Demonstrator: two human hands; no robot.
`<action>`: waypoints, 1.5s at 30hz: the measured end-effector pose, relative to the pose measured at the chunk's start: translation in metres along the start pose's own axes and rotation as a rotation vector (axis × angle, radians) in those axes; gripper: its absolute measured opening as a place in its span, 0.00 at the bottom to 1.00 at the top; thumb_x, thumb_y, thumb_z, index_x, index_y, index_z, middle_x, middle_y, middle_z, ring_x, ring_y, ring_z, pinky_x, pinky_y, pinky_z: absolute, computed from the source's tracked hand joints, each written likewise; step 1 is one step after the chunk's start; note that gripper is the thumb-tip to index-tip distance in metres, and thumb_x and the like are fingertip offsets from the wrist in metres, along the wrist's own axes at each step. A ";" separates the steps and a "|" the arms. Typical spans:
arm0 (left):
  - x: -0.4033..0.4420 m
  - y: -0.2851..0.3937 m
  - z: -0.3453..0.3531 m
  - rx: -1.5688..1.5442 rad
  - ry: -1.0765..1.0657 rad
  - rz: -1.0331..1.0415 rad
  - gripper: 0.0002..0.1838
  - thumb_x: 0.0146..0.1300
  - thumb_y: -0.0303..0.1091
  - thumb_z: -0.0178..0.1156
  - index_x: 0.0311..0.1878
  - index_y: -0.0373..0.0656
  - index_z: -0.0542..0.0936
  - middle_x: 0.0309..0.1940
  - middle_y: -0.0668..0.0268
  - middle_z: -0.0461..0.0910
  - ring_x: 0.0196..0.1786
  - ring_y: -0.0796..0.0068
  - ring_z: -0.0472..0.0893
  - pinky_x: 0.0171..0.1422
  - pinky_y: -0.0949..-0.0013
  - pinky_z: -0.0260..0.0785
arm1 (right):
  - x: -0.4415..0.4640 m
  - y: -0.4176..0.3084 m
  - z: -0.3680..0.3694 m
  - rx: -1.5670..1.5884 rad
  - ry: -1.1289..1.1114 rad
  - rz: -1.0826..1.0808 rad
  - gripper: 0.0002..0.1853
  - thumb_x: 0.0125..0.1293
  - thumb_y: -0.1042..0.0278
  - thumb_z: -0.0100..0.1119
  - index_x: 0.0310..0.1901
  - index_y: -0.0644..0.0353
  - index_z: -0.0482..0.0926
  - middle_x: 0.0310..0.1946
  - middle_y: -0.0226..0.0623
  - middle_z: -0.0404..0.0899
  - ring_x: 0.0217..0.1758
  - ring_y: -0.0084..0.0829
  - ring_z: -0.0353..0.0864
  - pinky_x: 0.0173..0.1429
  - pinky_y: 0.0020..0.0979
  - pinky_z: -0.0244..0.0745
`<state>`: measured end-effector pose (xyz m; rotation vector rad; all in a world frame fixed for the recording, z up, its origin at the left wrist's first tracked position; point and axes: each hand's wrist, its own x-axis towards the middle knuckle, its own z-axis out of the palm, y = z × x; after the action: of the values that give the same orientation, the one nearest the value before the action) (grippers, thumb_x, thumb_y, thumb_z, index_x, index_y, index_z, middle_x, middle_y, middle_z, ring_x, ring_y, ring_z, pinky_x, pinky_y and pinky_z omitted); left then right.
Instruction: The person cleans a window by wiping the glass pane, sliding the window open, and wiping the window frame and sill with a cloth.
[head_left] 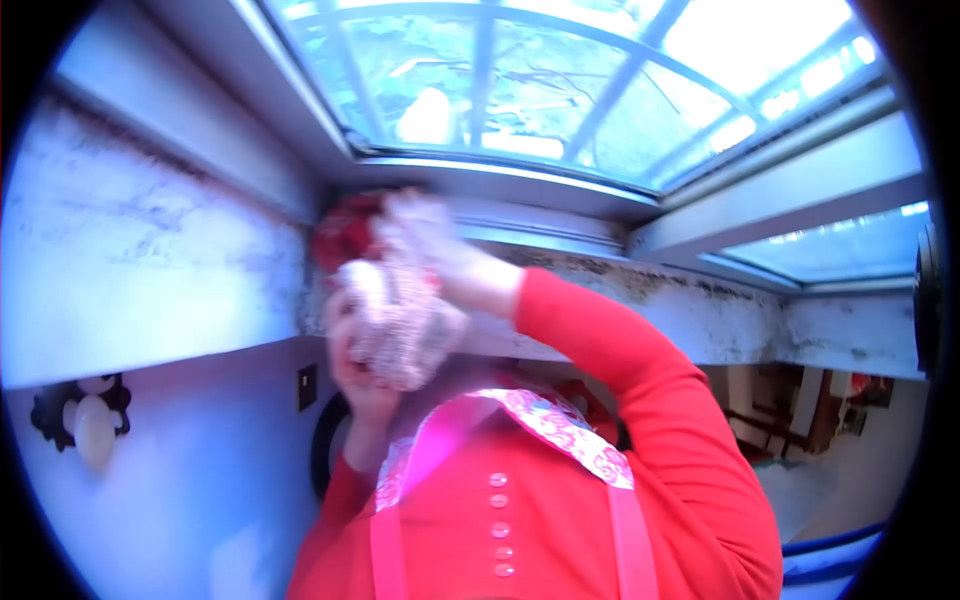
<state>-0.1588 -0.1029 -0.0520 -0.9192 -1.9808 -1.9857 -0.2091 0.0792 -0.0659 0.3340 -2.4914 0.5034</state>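
My left hand [350, 345] is closed round a bunched, pale pink, fluffy cloth [405, 335] in front of my chest. Above it my right hand [425, 235] reaches across from the right, blurred, its fingers curled against a shiny red object [345, 232]. Blur hides what kind of thing the red object is. The cloth lies just below my right hand, close to its wrist. Both hands are near the corner where the window frame meets the left wall.
A window [500, 90] with curved bars is overhead. Dark, mould-like stains mark the left wall [150, 250] and the ledge [690, 300] below the frame. A white knob on a black plate [93, 430] is at lower left. Wooden furniture [790, 410] stands at right.
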 end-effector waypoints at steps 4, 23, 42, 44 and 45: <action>0.000 0.010 0.014 -0.091 -0.120 0.058 0.29 0.52 0.36 0.76 0.56 0.44 0.74 0.62 0.48 0.71 0.63 0.52 0.74 0.67 0.54 0.65 | -0.018 0.006 -0.024 -0.100 -0.136 0.064 0.09 0.50 0.63 0.60 0.29 0.60 0.78 0.32 0.42 0.74 0.39 0.41 0.76 0.37 0.40 0.73; -0.001 0.006 0.015 -0.076 -0.149 -0.011 0.24 0.59 0.30 0.70 0.57 0.44 0.74 0.64 0.51 0.71 0.64 0.56 0.74 0.70 0.55 0.63 | -0.042 0.016 -0.047 0.039 -0.127 0.021 0.11 0.52 0.64 0.62 0.34 0.60 0.75 0.35 0.43 0.71 0.41 0.44 0.74 0.44 0.44 0.72; -0.028 -0.035 -0.041 0.046 0.227 -0.006 0.33 0.59 0.37 0.71 0.65 0.40 0.68 0.67 0.49 0.68 0.68 0.53 0.71 0.74 0.53 0.61 | 0.018 -0.014 0.042 -0.105 -0.043 -0.109 0.13 0.54 0.63 0.56 0.39 0.60 0.78 0.38 0.44 0.71 0.45 0.42 0.70 0.49 0.39 0.68; -0.031 -0.029 -0.027 0.080 0.241 -0.048 0.30 0.61 0.41 0.69 0.62 0.42 0.70 0.66 0.50 0.69 0.67 0.54 0.72 0.72 0.54 0.62 | 0.007 -0.008 0.007 -0.057 0.084 -0.159 0.07 0.54 0.66 0.55 0.32 0.58 0.78 0.36 0.38 0.71 0.44 0.39 0.71 0.47 0.36 0.67; -0.029 -0.024 -0.020 0.079 0.223 -0.060 0.28 0.60 0.41 0.70 0.60 0.42 0.71 0.65 0.50 0.70 0.66 0.54 0.72 0.71 0.55 0.62 | -0.002 -0.004 0.002 -0.064 0.159 -0.168 0.06 0.53 0.66 0.55 0.32 0.57 0.77 0.37 0.39 0.70 0.43 0.39 0.71 0.47 0.37 0.68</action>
<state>-0.1545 -0.1278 -0.0862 -0.5979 -1.9650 -1.9302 -0.2070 0.0749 -0.0677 0.4556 -2.2963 0.3666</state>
